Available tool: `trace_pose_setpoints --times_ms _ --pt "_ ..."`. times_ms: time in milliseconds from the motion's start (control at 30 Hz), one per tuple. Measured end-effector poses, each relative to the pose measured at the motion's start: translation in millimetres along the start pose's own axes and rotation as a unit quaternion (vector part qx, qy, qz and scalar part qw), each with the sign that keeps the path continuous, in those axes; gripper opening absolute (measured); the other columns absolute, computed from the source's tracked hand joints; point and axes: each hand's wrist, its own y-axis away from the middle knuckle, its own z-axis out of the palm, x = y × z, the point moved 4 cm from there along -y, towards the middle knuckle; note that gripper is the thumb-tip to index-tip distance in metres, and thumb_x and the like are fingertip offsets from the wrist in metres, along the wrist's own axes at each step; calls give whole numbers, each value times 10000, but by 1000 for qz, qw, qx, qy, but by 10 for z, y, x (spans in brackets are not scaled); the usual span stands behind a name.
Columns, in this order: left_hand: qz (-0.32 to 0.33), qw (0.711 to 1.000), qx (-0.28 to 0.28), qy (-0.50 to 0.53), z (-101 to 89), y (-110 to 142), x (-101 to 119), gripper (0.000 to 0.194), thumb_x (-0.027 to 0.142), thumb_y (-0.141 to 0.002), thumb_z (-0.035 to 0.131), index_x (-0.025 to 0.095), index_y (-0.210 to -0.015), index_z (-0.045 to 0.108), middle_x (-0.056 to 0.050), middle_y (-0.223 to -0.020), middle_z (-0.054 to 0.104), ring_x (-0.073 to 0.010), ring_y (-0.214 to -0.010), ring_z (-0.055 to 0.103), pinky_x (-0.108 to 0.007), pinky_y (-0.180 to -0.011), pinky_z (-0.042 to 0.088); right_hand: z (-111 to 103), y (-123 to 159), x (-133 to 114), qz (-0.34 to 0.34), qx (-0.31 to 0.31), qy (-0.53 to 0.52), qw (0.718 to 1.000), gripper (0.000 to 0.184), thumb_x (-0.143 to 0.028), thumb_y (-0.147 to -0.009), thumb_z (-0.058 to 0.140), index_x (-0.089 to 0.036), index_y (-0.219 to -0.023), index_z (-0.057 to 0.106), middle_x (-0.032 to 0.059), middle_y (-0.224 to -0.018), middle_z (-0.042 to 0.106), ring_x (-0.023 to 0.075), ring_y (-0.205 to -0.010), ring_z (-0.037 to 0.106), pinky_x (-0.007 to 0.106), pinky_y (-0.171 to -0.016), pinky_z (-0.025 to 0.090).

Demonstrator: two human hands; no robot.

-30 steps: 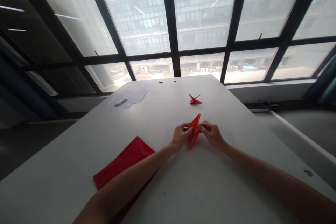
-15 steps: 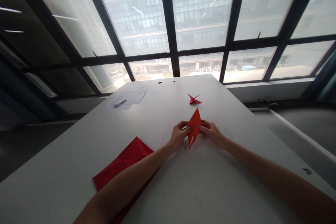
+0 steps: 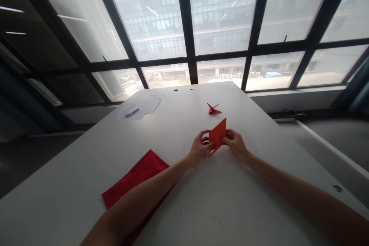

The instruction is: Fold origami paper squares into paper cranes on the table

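The left hand (image 3: 198,148) and right hand (image 3: 236,146) both grip a folded red paper diamond (image 3: 216,136) above the middle of the bench (image 3: 184,207). A paper crane (image 3: 213,109) sits toward the far edge. This looks like a mid-fold step, and the next move calls for a neat crease.

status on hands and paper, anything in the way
Left hand and right hand both gripping folded orange-red origami paper. Paper crane ahead, apart from hands. Red paper sheet by left forearm.
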Motion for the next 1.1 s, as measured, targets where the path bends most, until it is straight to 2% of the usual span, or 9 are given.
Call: trace_pose_setpoints --times_ms 167,233,433,533,633,767,900,1000,1100 --pt "4 1000 20 -5 -12 9 24 634 308 -692 815 219 -1241 511 -55 -919 690 -178 -801 683 -304 -723 558 58 55 -62 13 -43 43 998 377 -300 -695 758 -180 -1029 632 77 -948 731 210 -775 676 271 -560 522" --pt "9 999 31 -1 -21 4 21 576 343 -720 791 225 -1210 512 -57 -946 683 -170 -793 679 -295 -709 556 58 60 -78 16 -39 42 998 382 -310 -696 761 -172 -1031 640 81 -949 729 209 -780 674 263 -557 522" --pt "54 997 29 -37 -17 -10 19 485 348 -705 802 195 -1105 575 -94 -1147 638 -171 -854 670 -289 -747 536 9 12 -16 33 -2 -60 998 410 -305 -698 786 -186 -1064 645 79 -1035 715 221 -874 684 330 -735 578" --pt "66 996 31 -48 -25 -1 31 447 318 -710 797 166 -1093 624 -88 -1072 672 -177 -868 657 -293 -782 516 34 14 -3 39 -32 -91 995 411 -318 -710 790 -201 -1075 642 78 -1046 710 223 -893 685 355 -787 576" --pt "44 997 34 -56 -44 -1 35 377 325 -726 777 128 -1035 687 -77 -914 700 -167 -788 633 -283 -736 495 28 12 -15 33 -30 -92 995 362 -393 -768 730 -223 -1072 631 70 -1084 686 222 -906 678 339 -735 576" --pt "17 998 44 -40 -75 -15 31 369 303 -677 805 123 -990 729 -74 -891 707 -165 -770 613 -273 -719 465 -89 -47 -3 14 44 -54 997 352 -437 -796 672 -231 -1072 601 62 -1101 657 216 -944 655 289 -682 556" --pt "8 999 34 -42 -73 -21 10 354 298 -652 809 123 -954 745 -60 -813 697 -158 -728 590 -267 -684 435 -249 -110 -25 -45 129 35 990 564 -428 -740 718 -245 -1241 534 87 -1228 603 240 -1031 623 346 -787 552" --pt "9 998 42 -39 -78 -21 -7 321 307 -668 792 113 -920 747 -57 -763 680 -149 -704 571 -267 -672 422 -295 -120 -85 -106 136 116 978 601 -409 -724 739 -221 -1263 552 115 -1287 578 255 -1068 603 382 -854 535" --pt "24 998 54 -31 -91 -28 -13 312 304 -671 786 110 -912 739 -63 -781 679 -148 -711 568 -271 -677 425 -281 -112 -105 -130 105 155 974 497 -421 -750 721 -188 -1178 619 124 -1204 636 249 -989 638 389 -829 544"
